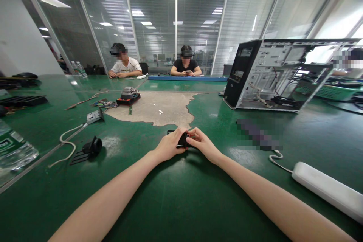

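Observation:
Both hands meet at the middle of the green table point(176, 193), around a small black part point(182, 140). My left hand point(170, 144) is closed over the part from the left, and a thin black frame edge sticks out past its fingers. From the right, my right hand point(202, 143) grips the same part between thumb and curled fingers. Much of the part is hidden by the fingers. Beyond the hands, a bare tan patch point(170, 109) shows in the tabletop. A black plastic piece point(90, 149) lies to the left.
An open computer case point(244, 75) stands at the right. A cooler point(129, 96), circuit board point(105, 103) and metal bracket point(95, 116) lie at the left. A water bottle point(15, 145) is far left, a white power strip point(326, 187) right. Two people sit opposite.

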Demonstrator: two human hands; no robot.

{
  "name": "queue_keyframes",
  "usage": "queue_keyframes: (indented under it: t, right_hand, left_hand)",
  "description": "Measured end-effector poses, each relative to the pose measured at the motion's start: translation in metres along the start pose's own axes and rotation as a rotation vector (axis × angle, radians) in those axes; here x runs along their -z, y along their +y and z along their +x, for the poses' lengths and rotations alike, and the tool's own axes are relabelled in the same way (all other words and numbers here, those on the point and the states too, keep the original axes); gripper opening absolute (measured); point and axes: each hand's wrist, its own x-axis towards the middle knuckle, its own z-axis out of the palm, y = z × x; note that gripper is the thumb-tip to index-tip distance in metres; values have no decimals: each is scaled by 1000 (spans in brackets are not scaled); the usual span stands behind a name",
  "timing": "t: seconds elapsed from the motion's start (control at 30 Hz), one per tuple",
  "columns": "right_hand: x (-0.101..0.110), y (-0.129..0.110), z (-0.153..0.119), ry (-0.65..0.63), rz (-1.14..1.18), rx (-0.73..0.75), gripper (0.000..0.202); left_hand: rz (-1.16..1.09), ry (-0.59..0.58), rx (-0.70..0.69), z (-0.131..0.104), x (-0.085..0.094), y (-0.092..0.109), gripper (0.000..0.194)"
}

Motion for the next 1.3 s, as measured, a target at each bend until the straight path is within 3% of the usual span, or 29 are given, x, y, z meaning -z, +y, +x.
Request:
queue_keyframes:
  t: [0.23, 0.47, 0.8, 1.03, 1.3]
  right_hand:
    - [0, 5, 2, 29, -63, -20, 28]
    - [0, -4, -2, -66, -44, 7, 29]
    - [-2, 11, 4, 10, -97, 5, 25]
    - [-1, 4, -2, -63, -163, 103, 20]
    - [-6, 9, 3, 7, -185, 65, 18]
  left_hand:
    - [26, -6, -16, -1, -1, 0, 59]
    - [35, 6, -17, -1, -2, -1, 60]
    - [33, 17, -34, -1, -3, -2, 60]
    - [31, 11, -37, -1, -3, -2, 60]
    - [29, 27, -41, -1, -4, -2, 59]
